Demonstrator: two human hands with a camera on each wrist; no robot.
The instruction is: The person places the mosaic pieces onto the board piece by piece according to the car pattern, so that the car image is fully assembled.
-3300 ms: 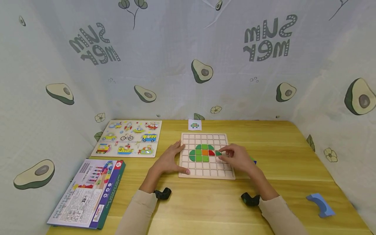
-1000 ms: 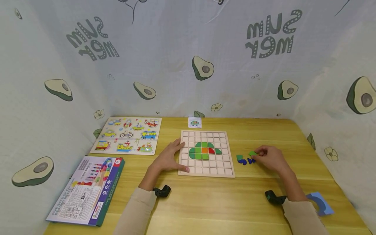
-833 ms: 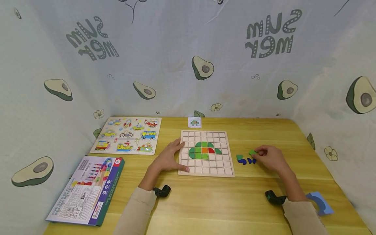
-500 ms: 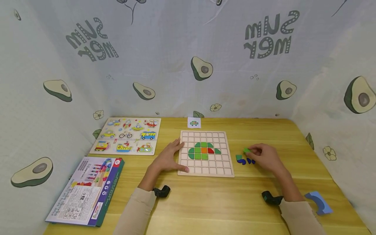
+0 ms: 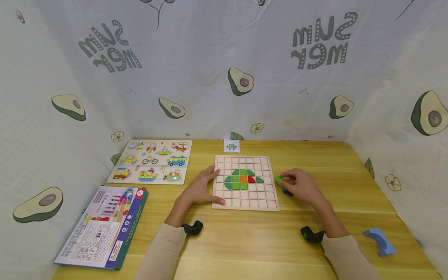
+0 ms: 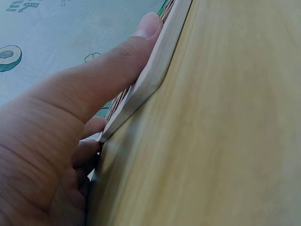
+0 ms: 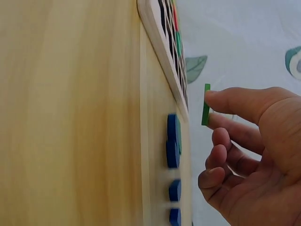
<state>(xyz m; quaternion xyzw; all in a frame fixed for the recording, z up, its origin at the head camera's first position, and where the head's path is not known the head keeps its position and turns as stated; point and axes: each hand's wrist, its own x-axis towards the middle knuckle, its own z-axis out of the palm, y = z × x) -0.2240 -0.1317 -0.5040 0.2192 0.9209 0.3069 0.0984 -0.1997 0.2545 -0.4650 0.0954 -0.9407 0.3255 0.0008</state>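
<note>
- Green tile up off the table, pinched between thumb and fingertips of the right hand, just beside the right edge of the grid board; the wrist view shows the tile edge-on and clear of the wood.
- Blue curved block sits alone near the table's front right corner.
- Box with printed beads lies at the front left corner.
- Left hand lies flat, fingers straight, holding the board's left edge; thumb pressed along the front rim.
- Blue pieces lie on the table under the right hand, beside the board.
- Board centre carries a green dome with one orange and one red tile.
- Vehicle puzzle lies toward the back left.
- Small pattern card lies at the back edge, behind the board.
</note>
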